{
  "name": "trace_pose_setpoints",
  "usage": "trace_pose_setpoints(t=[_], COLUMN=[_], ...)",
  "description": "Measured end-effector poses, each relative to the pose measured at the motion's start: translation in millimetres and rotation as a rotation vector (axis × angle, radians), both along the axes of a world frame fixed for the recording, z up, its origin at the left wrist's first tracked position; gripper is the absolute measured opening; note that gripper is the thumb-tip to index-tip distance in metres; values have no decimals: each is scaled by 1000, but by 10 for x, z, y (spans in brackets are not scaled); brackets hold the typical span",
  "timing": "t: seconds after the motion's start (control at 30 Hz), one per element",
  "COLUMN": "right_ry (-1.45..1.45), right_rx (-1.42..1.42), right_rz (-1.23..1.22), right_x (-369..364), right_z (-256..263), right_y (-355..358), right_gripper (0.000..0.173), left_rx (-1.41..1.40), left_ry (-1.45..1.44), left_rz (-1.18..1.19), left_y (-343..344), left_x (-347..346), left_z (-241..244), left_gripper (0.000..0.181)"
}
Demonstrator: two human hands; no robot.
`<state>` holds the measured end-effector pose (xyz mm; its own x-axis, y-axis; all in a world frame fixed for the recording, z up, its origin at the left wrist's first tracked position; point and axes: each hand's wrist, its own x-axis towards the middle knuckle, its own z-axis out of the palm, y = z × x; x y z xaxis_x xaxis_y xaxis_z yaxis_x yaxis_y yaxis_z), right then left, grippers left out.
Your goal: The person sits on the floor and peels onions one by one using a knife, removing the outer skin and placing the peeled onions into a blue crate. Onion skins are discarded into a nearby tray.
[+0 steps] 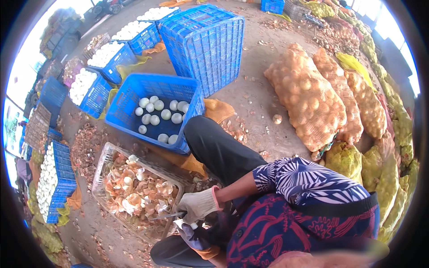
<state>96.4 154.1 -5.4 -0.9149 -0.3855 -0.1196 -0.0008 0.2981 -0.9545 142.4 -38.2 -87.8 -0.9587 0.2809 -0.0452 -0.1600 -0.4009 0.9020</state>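
Observation:
My right hand point(197, 205), in a pale knit glove with a pink cuff, grips a knife point(169, 215) whose blade points left over the rim of a crate of onion skins. Just below it, my left hand point(192, 236), in a dark purple glove with an orange cuff, holds a white peeled onion point(186, 225) close to the knife. Both hands are over my lap. The fingers partly cover the onion. The pale plastic crate point(99, 172) beside them is filled with papery skins point(134, 197). Beyond it, a blue plastic crate point(115, 117) holds several peeled onions point(166, 114) on its bottom.
Upside-down blue crates point(214, 47) stand stacked ahead. Blue crates heaped with white onions point(122, 57) line the left, another point(62, 181) farther down. Full orange mesh sacks of onions point(308, 97) and yellow-green sacks point(343, 162) lie to the right. A loose onion point(277, 119) and skins litter the floor.

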Motion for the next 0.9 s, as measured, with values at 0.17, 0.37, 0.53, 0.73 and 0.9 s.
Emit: trace_pose_setpoints(t=[0.17, 0.37, 0.53, 0.73, 0.9], right_ry=[-472, -54, -564, -347, -523], right_rx=[-422, -239, -418, -351, -768], right_rz=[-80, 7, -75, 50, -32], right_x=[74, 74, 83, 87, 116], right_z=[110, -72, 181, 170, 97], right_y=[39, -47, -17, -30, 21], right_gripper=[21, 23, 23, 22, 22], left_rx=[83, -752, -676, -481, -693], left_ry=[-18, 440, 551, 275, 384], left_rz=[133, 95, 211, 141, 210], left_y=[95, -5, -58, 86, 116], left_x=[120, 170, 184, 259, 233], left_z=[61, 134, -26, 182, 255], left_gripper=[55, 49, 51, 47, 43])
